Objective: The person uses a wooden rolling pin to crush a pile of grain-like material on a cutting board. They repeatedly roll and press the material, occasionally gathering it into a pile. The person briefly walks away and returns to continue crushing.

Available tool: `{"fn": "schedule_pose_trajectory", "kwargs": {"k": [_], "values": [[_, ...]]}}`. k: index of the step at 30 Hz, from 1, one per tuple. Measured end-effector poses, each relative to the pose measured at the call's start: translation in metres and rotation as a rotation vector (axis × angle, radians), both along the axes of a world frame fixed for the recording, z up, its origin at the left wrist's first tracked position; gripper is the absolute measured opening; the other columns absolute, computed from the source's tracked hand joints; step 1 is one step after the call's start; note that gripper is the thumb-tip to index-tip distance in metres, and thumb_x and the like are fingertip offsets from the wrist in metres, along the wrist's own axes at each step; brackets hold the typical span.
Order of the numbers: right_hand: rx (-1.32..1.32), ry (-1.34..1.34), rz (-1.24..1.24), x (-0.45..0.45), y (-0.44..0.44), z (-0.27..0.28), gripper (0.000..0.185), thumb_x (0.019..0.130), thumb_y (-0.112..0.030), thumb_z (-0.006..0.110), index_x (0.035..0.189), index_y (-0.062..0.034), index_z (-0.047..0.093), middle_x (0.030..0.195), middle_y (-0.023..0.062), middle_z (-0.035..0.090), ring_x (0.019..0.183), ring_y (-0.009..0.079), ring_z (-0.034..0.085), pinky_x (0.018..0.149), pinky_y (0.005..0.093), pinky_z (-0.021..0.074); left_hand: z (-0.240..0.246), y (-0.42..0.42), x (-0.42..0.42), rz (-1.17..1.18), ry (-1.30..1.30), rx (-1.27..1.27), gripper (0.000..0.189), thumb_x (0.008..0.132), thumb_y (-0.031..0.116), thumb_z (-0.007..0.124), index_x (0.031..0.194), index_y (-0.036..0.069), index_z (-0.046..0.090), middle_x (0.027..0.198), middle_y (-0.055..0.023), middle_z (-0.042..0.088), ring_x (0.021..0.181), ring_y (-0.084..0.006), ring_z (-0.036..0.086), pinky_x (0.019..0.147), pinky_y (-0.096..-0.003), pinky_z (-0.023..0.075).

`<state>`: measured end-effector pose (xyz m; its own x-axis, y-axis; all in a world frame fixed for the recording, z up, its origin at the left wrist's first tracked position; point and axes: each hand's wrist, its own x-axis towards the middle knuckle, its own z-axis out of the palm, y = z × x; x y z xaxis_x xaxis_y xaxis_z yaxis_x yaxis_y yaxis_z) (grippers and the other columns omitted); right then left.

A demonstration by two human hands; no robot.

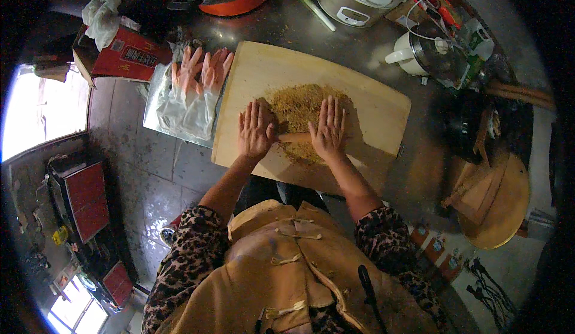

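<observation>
A wooden rolling pin (294,137) lies across a large wooden board (377,105), over a patch of golden-brown crumbs (298,102). My left hand (255,132) presses flat on the pin's left end, its fingers stretched away from me. On the right end rests my right hand (330,129), also flat, with the palm down. The middle of the pin shows between my thumbs; its ends are hidden under the hands. Crumbs lie on both the far and the near side of the pin.
Pink and clear gloves (193,91) lie left of the board, near a red cardboard box (128,57). Behind it stand a rice cooker (355,1), a green onion (314,8) and a red-orange pan (236,3). A white-handled pot (411,55) is at the right.
</observation>
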<state>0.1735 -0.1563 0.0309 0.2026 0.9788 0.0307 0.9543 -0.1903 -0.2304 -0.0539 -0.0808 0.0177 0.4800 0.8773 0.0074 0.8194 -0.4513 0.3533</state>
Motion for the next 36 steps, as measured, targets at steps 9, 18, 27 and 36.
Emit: {"fn": "schedule_pose_trajectory", "kwargs": {"k": [9, 18, 27, 36], "values": [[0.161, 0.078, -0.044, 0.009, 0.037, -0.011, 0.077, 0.103, -0.040, 0.049, 0.160, -0.0021, 0.014, 0.167, 0.0190, 0.011, 0.154, 0.0359, 0.011, 0.122, 0.0546, 0.0126, -0.007, 0.039, 0.013, 0.048, -0.039, 0.019, 0.067, 0.101, 0.034, 0.046, 0.156, 0.001, 0.028, 0.164, -0.0193, 0.023, 0.152, -0.0361, 0.021, 0.122, -0.0535, 0.0145], [0.167, 0.027, -0.136, 0.030, 0.086, -0.013, 0.078, 0.099, -0.036, 0.060, 0.156, 0.0036, 0.023, 0.165, 0.0218, 0.017, 0.152, 0.0400, 0.017, 0.121, 0.0557, 0.0180, -0.015, 0.096, 0.039, 0.112, -0.053, 0.082, 0.066, 0.102, 0.036, 0.046, 0.156, 0.002, 0.028, 0.165, -0.0159, 0.021, 0.153, -0.0334, 0.019, 0.124, -0.0510, 0.0141], [0.134, -0.016, -0.098, 0.017, 0.060, -0.012, 0.071, 0.103, -0.039, 0.050, 0.157, 0.0001, 0.025, 0.163, 0.0176, 0.024, 0.151, 0.0348, 0.022, 0.123, 0.0522, 0.0174, -0.007, 0.067, 0.026, 0.044, -0.024, 0.052, 0.069, 0.102, 0.036, 0.047, 0.159, 0.006, 0.023, 0.167, -0.0121, 0.019, 0.154, -0.0295, 0.017, 0.124, -0.0510, 0.0122], [0.173, -0.027, 0.048, 0.003, 0.019, 0.002, 0.080, 0.096, -0.038, 0.063, 0.158, -0.0034, 0.027, 0.161, 0.0169, 0.031, 0.150, 0.0328, 0.027, 0.122, 0.0535, 0.0168, -0.005, 0.021, 0.005, -0.038, -0.106, 0.062, 0.068, 0.098, 0.037, 0.050, 0.156, 0.008, 0.031, 0.162, -0.0163, 0.031, 0.149, -0.0364, 0.028, 0.121, -0.0534, 0.0183]]}}
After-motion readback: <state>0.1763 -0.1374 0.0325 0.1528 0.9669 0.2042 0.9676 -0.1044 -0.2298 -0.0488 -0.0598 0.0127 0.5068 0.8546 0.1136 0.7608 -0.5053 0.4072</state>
